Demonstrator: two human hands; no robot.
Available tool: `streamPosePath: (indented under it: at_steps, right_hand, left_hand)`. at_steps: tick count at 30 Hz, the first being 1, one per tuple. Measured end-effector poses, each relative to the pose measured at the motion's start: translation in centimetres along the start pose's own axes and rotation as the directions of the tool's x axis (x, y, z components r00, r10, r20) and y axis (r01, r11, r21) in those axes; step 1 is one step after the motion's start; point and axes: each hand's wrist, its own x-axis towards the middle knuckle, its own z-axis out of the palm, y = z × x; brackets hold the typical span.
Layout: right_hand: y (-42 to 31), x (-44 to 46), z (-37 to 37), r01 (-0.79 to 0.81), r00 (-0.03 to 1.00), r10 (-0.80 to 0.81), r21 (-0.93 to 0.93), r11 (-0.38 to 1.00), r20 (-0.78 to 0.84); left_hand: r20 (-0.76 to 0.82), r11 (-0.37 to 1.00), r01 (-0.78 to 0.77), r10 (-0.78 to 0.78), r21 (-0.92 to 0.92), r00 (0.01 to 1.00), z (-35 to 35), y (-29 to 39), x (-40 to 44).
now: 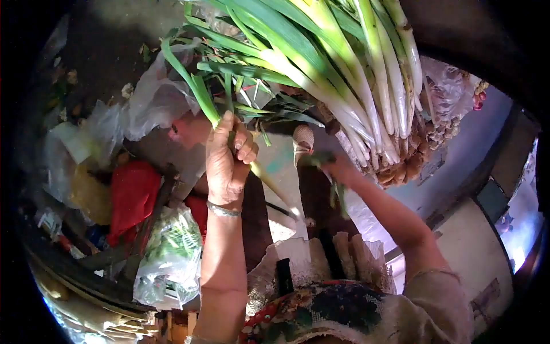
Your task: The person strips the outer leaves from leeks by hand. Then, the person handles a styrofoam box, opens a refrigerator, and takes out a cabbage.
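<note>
My left hand (230, 152) is closed around the stalk of a long green onion (269, 182). Its green leaf end points up and away, while the white root end slants down toward my lap. To the right, my right hand (339, 169) is closed on some limp green leaves (339, 198) that dangle below it. Motion blurs those fingers a little. Beyond both hands lies a big pile of green onions (349, 74), white stalks and brown roots toward the right, green tops toward the upper left.
Loose trimmed leaves (286, 109) lie on the floor before my shoe (303, 139). To the left are crumpled clear plastic bags (163, 94), a red bag (133, 198) and a clear bag of greens (170, 252). A pale curved panel (467, 252) stands at right.
</note>
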Motion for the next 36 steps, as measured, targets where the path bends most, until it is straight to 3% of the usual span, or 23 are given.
streamPosePath:
  at_steps: [2, 4, 5, 6, 8, 9, 11, 13, 14, 15, 17, 19, 20, 21, 23, 24, 25, 27, 31, 33, 35, 36]
  right_hand:
    - [-2.3, 1.2, -1.2, 0.02, 0.98, 0.027, 0.235, 0.972, -0.197]
    - [-3.7, 1.3, -1.9, -0.067, 0.942, 0.165, 0.318, 0.946, -0.292]
    - [-3.2, 0.7, -1.2, -0.066, 0.941, 0.167, 0.324, 0.944, -0.293]
    - [-3.5, -0.8, 0.0, 0.024, 0.956, 0.043, 0.221, 0.975, -0.291]
    - [-5.4, -3.7, 0.7, 0.072, 0.997, -0.066, 0.209, 0.975, -0.037]
    - [-9.9, -6.0, 0.0, 0.005, 0.976, -0.066, 0.286, 0.958, 0.205]
    - [-14.3, -8.9, 0.9, 0.292, 0.941, -0.286, -0.01, 0.956, 0.184]
    - [-17.4, -10.1, 1.1, 0.117, 0.955, -0.172, 0.226, 0.967, 0.241]
    - [-18.5, -11.0, 1.5, 0.114, 0.99, -0.127, 0.2, 0.973, 0.054]
    - [-18.6, -11.6, 1.4, 0.122, 0.989, -0.135, 0.19, 0.974, 0.058]
    - [-18.4, -12.7, 0.5, 0.378, 0.902, -0.384, -0.069, 0.923, -0.197]
    - [-17.9, -13.6, -1.9, 0.543, 0.741, -0.598, -0.251, 0.801, -0.306]
    - [-17.2, -14.0, -3.5, 0.515, 0.713, -0.614, -0.34, 0.787, -0.34]
    - [-16.6, -14.2, -4.8, 0.435, 0.721, -0.533, -0.31, 0.845, -0.442]
    - [-15.6, -13.2, -8.4, 0.436, 0.637, -0.471, -0.218, 0.873, -0.61]
    - [-14.8, -12.2, -10.6, 0.282, 0.668, -0.339, -0.197, 0.939, -0.662]
    - [-15.3, -10.5, -11.8, 0.267, 0.552, -0.464, -0.381, 0.885, -0.692]
    - [-17.1, -8.0, -12.4, 0.234, 0.503, -0.465, -0.404, 0.885, -0.728]
    - [-19.7, -8.7, -8.2, 0.314, 0.44, -0.534, -0.434, 0.845, -0.722]
    - [-21.9, -9.8, -4.4, 0.492, 0.389, -0.623, -0.419, 0.763, -0.679]
    - [-22.7, -10.6, -0.9, 0.522, 0.524, -0.736, -0.521, 0.676, -0.429]
    - [-23.7, -9.6, 1.0, 0.561, 0.61, -0.728, -0.477, 0.676, -0.314]
  left_hand:
    - [-0.009, 1.0, -0.004, 0.004, 0.006, 1.0, 0.3, -0.5, 0.1]
    - [0.013, 1.0, -0.012, 0.012, -0.002, 1.0, 0.6, -0.9, 0.2]
    - [0.028, 1.0, -0.018, 0.018, -0.016, 0.999, 0.7, -1.2, 0.1]
    - [0.028, 1.0, -0.016, 0.016, -0.015, 0.999, 0.9, -1.4, 0.1]
    - [0.097, 0.99, 0.026, -0.013, -0.137, 0.995, 1.4, -1.6, 0.2]
    - [0.102, 0.99, 0.019, -0.005, -0.138, 0.995, 1.7, -1.8, 0.1]
    - [0.256, 0.963, 0.037, 0.034, -0.266, 0.966, 2.6, -2.4, 0.0]
    - [0.359, 0.96, 0.018, 0.087, -0.281, 0.929, 3.5, -2.6, -0.5]
    - [0.391, 0.98, -0.062, 0.133, -0.189, 0.911, 4.5, -3.0, -0.8]
    - [0.422, 0.984, -0.151, 0.178, -0.097, 0.889, 5.3, -3.2, -1.1]
    - [0.592, 0.99, -0.138, 0.107, 0.007, 0.799, 5.3, -3.0, -0.4]
    - [0.435, 0.982, -0.144, 0.076, 0.125, 0.897, 5.1, -2.9, -0.6]
    - [0.37, 0.983, -0.164, 0.122, 0.084, 0.921, 4.1, -3.5, -0.5]
    - [0.378, 0.987, -0.152, 0.118, 0.061, 0.918, 4.5, -3.2, -0.4]
    - [0.382, 0.99, -0.091, 0.043, 0.11, 0.923, 3.8, -3.0, -0.2]
    - [0.358, 0.987, -0.088, 0.034, 0.137, 0.933, 3.7, -3.1, -0.3]
    - [0.334, 0.984, -0.079, 0.021, 0.162, 0.942, 3.7, -3.3, -0.4]
    - [0.329, 0.981, -0.072, 0.009, 0.179, 0.944, 4.1, -3.5, -0.7]
    - [0.295, 0.99, -0.05, 0.01, 0.13, 0.956, 3.4, -3.6, -0.7]
    - [0.227, 0.994, -0.016, -0.009, 0.105, 0.974, 2.8, -3.0, -0.6]
    - [0.163, 0.999, -0.027, 0.02, 0.044, 0.987, 2.4, -2.0, -0.9]
    - [0.065, 0.993, -0.088, 0.083, 0.073, 0.994, 2.0, -1.4, -0.9]
